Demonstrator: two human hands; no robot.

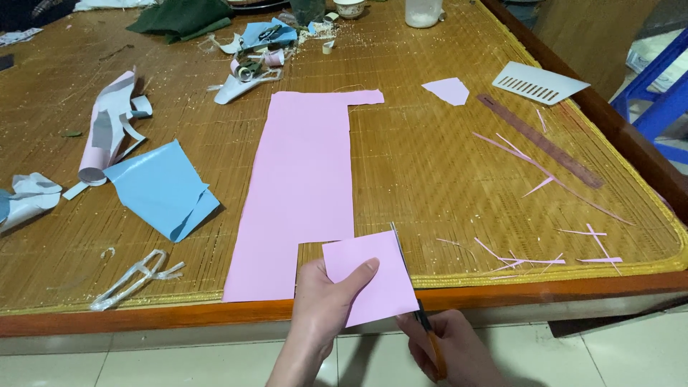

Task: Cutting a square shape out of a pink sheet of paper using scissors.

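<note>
A small pink paper square [369,279] is pinched flat in the left hand [322,304] beyond the table edge, so its right edge is offered to orange-handled scissors [423,315] gripped in the right hand [455,351] just beside it.

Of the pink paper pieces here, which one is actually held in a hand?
The small square pink paper piece, pinched by the left hand at the table edge; the large pink sheet and pale scrap lie untouched.

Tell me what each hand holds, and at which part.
The left hand pinches the small pink paper square at its lower left edge. The right hand grips the scissors by the orange handles.
</note>
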